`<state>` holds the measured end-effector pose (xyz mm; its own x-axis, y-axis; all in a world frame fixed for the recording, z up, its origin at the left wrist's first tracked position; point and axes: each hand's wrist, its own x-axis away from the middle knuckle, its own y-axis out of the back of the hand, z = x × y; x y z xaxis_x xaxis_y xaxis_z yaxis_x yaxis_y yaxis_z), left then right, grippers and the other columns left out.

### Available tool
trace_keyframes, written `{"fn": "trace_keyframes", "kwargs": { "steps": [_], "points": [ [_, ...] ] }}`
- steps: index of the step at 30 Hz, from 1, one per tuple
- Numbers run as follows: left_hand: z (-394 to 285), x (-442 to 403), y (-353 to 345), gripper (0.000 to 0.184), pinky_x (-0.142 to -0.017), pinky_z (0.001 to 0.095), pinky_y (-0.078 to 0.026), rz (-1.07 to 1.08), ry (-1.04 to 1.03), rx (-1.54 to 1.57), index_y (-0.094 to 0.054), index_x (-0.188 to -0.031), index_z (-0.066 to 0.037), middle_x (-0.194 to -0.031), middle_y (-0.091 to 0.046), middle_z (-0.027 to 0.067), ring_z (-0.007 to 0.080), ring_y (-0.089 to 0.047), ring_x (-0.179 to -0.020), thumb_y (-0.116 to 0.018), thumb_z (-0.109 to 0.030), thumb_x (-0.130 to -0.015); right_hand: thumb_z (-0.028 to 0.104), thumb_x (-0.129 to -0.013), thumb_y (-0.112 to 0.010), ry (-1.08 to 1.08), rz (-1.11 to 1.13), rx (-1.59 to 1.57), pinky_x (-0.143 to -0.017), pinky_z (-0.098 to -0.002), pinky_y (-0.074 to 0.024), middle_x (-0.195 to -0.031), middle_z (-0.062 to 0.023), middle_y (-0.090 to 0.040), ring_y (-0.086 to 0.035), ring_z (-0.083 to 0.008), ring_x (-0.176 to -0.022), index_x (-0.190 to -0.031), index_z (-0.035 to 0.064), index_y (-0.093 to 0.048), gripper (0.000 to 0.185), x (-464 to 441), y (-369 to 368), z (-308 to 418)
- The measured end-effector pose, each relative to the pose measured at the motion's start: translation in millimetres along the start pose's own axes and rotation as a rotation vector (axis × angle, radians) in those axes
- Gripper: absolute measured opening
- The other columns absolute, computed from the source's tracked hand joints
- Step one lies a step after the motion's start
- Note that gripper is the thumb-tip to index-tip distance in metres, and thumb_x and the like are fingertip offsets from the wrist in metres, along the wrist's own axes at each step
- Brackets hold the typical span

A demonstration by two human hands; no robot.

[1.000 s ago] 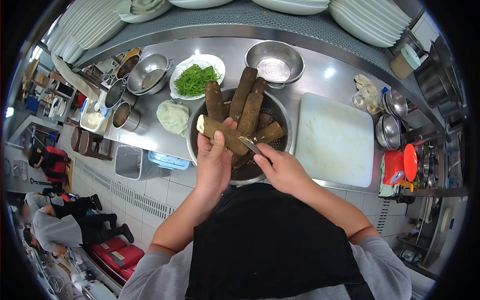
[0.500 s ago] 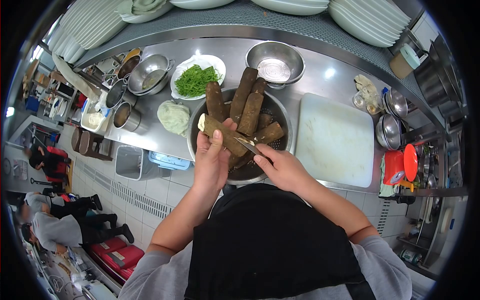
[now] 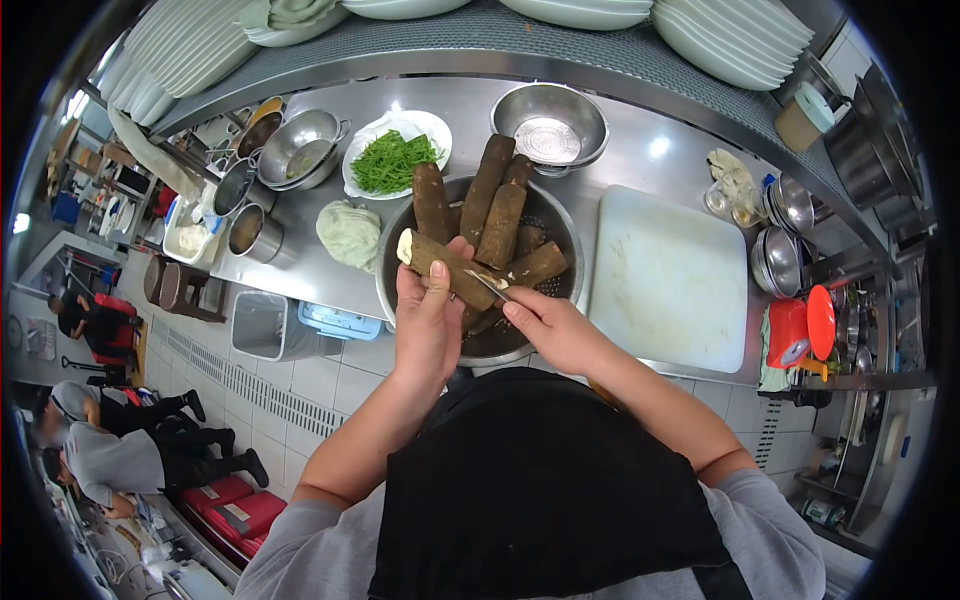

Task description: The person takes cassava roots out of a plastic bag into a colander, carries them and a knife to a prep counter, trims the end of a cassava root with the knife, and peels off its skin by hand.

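Observation:
My left hand [image 3: 425, 315] grips a thick brown-skinned root vegetable [image 3: 430, 254] whose far end is cut and shows pale flesh. In my right hand [image 3: 550, 328] is a small knife [image 3: 490, 284], its blade against the near end of the root, where a pale patch shows. Most of the knife's handle is hidden by the fingers. Both hands are over a perforated metal colander [image 3: 566, 222] holding several more brown roots [image 3: 487, 185], some leaning upright against its far rim.
A white cutting board [image 3: 668, 285] lies right of the colander. Beyond stand a metal bowl [image 3: 550, 125] and a plate of cut greens [image 3: 395, 160]. A pale cloth [image 3: 348, 235] sits at left. Stacked plates [image 3: 735, 40] line the overhead shelf. Co-workers [image 3: 115, 460] are at far left.
My right hand has shifted slightly up and left, and the knife is turned a little against the root. My left hand keeps its hold almost in place.

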<state>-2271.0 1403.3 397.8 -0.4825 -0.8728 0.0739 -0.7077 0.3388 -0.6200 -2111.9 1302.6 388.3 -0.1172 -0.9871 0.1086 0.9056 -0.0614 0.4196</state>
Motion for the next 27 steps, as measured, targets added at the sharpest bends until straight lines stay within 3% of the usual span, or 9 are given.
{"fn": "trace_keyframes", "kwargs": {
  "steps": [2, 5, 8, 10, 13, 20, 27],
  "points": [
    [1, -1, 5, 0.043, -0.114, 0.05, -0.042, 0.004, 0.01, 0.002, -0.035, -0.144, -0.01, -0.149, -0.047, 0.017, 0.0289, -0.046, -0.14, -0.051, -0.026, -0.108, 0.041, -0.109, -0.047, 0.09, 0.001, -0.116, -0.075, -0.0445, -0.0532, -0.083, -0.0148, -0.07, -0.069, -0.0329, -0.077, -0.131, 0.0064, -0.058, 0.042, -3, 2, -8],
    [1, -3, 10, 0.044, -0.113, 0.047, -0.043, 0.028, 0.034, 0.04, -0.035, -0.143, -0.01, -0.146, -0.05, 0.0162, 0.0262, -0.049, -0.137, -0.055, -0.024, -0.107, 0.039, -0.109, -0.047, -0.058, 0.173, -0.266, -0.079, -0.04, -0.0528, -0.084, -0.0122, -0.069, -0.067, -0.0257, -0.079, -0.129, 0.006, -0.061, 0.041, -3, 10, -6],
    [-1, -1, 10, 0.044, -0.112, 0.0469, -0.044, 0.046, 0.051, 0.062, -0.035, -0.143, -0.01, -0.147, -0.05, 0.0164, 0.0266, -0.048, -0.137, -0.056, -0.025, -0.107, 0.041, -0.109, -0.047, -0.375, 0.303, -0.513, -0.082, -0.0394, -0.0525, -0.088, -0.017, -0.07, -0.069, -0.0295, -0.086, -0.132, 0.0075, -0.061, 0.043, 0, 12, 2],
    [-2, 0, 7, 0.045, -0.113, 0.0472, -0.043, 0.036, 0.041, 0.038, -0.035, -0.143, -0.01, -0.148, -0.049, 0.0168, 0.0273, -0.048, -0.139, -0.056, -0.025, -0.106, 0.044, -0.107, -0.047, -0.027, 0.062, -0.003, -0.08, -0.0433, -0.0532, -0.09, -0.0201, -0.071, -0.069, -0.0371, -0.088, -0.134, 0.0094, -0.058, 0.046, 4, 6, 3],
    [-2, 3, 7, 0.046, -0.114, 0.048, -0.042, 0.047, 0.048, 0.049, -0.034, -0.145, -0.01, -0.15, -0.048, 0.0174, 0.0284, -0.046, -0.14, -0.056, -0.025, -0.107, 0.045, -0.106, -0.046, -0.056, 0.034, 0.249, -0.079, -0.0487, -0.0529, -0.094, -0.0226, -0.071, -0.067, -0.0434, -0.092, -0.135, 0.0104, -0.056, 0.046, 12, 14, 17],
    [-5, 7, 7, 0.049, -0.115, 0.0491, -0.041, 0.077, 0.06, 0.072, -0.03, -0.148, -0.01, -0.151, -0.045, 0.018, 0.0299, -0.044, -0.141, -0.054, -0.024, -0.107, 0.042, -0.106, -0.047, -0.001, 0.019, 0.342, -0.078, -0.0527, -0.0522, -0.094, -0.0219, -0.071, -0.067, -0.0445, -0.091, -0.131, 0.0093, -0.057, 0.043, 22, 18, 32],
    [-2, 12, 4, 0.05, -0.115, 0.0496, -0.041, 0.095, 0.052, 0.066, -0.029, -0.148, -0.011, -0.15, -0.046, 0.0179, 0.0299, -0.044, -0.141, -0.054, -0.025, -0.107, 0.041, -0.107, -0.046, 0.008, -0.041, 0.326, -0.074, -0.0555, -0.0515, -0.089, -0.0223, -0.07, -0.067, -0.0459, -0.086, -0.116, 0.0063, -0.056, 0.037, 21, 9, 40]
  ]
}}
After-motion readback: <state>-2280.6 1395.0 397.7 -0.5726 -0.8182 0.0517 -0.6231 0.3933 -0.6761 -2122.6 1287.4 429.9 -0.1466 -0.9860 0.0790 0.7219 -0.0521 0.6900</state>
